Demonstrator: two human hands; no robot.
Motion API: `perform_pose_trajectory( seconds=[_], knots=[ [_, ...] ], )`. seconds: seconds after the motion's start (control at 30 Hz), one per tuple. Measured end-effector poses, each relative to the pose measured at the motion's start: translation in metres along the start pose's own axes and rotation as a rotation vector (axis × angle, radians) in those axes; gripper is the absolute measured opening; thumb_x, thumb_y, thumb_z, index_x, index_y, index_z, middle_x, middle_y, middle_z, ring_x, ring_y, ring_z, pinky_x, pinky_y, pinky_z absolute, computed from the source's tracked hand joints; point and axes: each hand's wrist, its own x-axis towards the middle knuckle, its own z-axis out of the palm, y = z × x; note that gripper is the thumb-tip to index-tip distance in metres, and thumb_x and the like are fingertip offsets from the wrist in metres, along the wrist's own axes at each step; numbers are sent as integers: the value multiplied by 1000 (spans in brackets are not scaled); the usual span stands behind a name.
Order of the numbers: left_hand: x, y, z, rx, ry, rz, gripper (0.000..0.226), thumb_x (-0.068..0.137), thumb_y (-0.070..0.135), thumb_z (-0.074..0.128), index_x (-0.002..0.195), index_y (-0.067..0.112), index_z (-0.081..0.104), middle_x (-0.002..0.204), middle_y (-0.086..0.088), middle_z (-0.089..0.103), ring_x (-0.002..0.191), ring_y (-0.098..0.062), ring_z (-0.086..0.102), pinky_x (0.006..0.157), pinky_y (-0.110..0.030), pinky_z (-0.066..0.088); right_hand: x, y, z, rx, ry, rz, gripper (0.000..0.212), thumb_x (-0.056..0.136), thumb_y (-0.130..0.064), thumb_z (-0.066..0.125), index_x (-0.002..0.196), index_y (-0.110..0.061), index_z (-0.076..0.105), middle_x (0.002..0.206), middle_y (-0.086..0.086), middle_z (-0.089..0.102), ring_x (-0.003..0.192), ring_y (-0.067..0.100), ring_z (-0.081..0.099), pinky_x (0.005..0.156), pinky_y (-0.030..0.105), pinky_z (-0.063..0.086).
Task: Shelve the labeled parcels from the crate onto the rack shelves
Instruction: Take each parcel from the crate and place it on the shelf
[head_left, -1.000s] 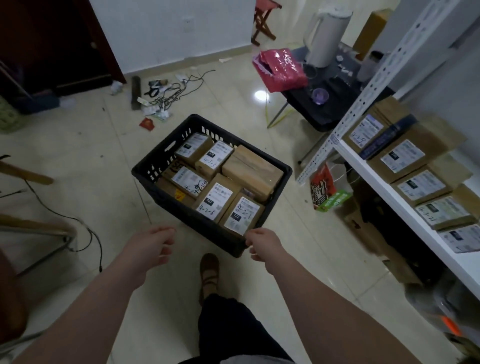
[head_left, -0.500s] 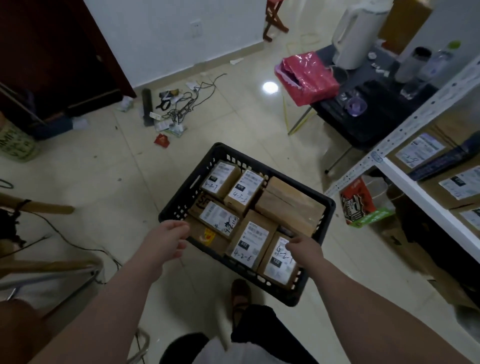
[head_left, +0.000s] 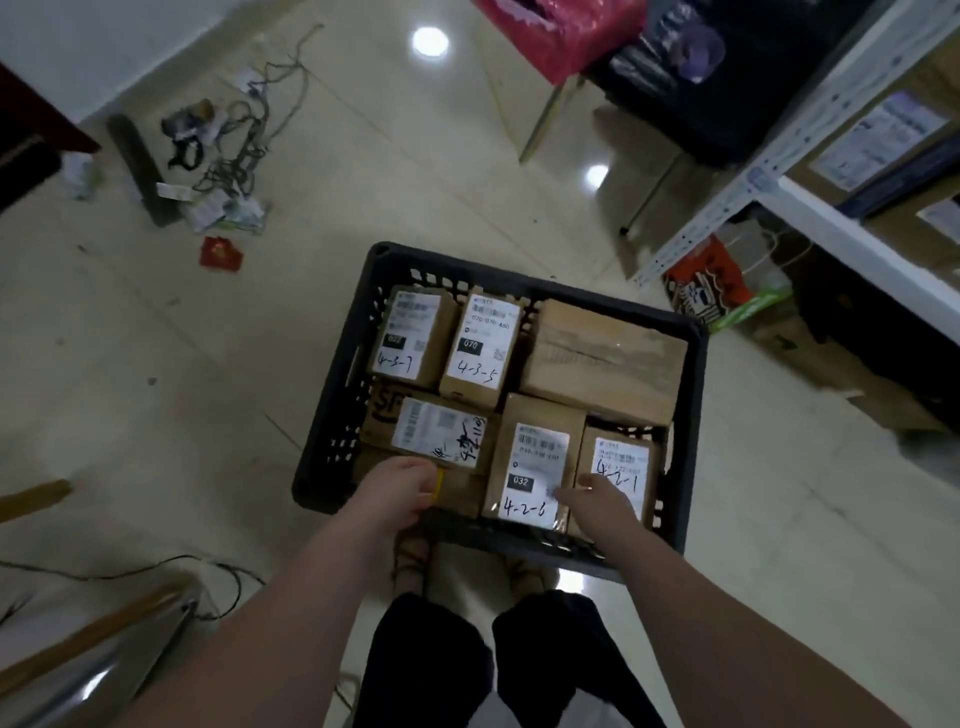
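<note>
Pale glossy floor tiles (head_left: 218, 395) carry a black crate (head_left: 693, 415) full of cardboard parcels. Nearest to the person stands the parcel marked 4-2-6 (head_left: 535, 457), upright between its neighbours. It looks light and stiff, with a smooth taped label, so I would pinch it by the two long sides. The right hand (head_left: 597, 501) lies on its lower label with fingers loosely spread, holding nothing. The left hand (head_left: 400, 493) is half curled over the near-left corner, also holding nothing. At the right stands the white rack (head_left: 852, 228), already holding boxes.

Black crate (head_left: 332, 415), brown parcels (head_left: 597, 358), white labels (head_left: 480, 343)
</note>
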Motion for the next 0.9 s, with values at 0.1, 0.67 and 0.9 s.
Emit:
perform_pose_trajectory(
  seconds=[0.1, 0.67, 0.9],
  knots=[
    [38, -1, 8, 160, -138, 7, 19, 88, 15, 63, 107, 15, 67, 114, -7, 67, 105, -22, 62, 95, -37, 48, 16, 3, 18, 130, 20, 52, 42, 92, -19, 60, 132, -7, 54, 107, 5, 61, 96, 22, 59, 87, 36, 50],
    [95, -22, 72, 411, -350, -82, 30, 98, 23, 49, 127, 20, 55, 117, 6, 62, 89, -7, 54, 68, -25, 42, 92, -11, 14, 164, 337, -2, 51, 93, -26, 55, 142, -17, 45, 133, 13, 42, 87, 19, 45, 76, 24, 37],
    [97, -22, 89, 165, -288, -193, 22, 92, 19, 60, 111, 26, 51, 92, 12, 54, 95, -12, 48, 99, -39, 37, 106, -18, 1, 134, 383, -28, 35, 89, -34, 61, 105, -4, 70, 85, 0, 47, 119, 29, 45, 96, 36, 42]
  ],
)
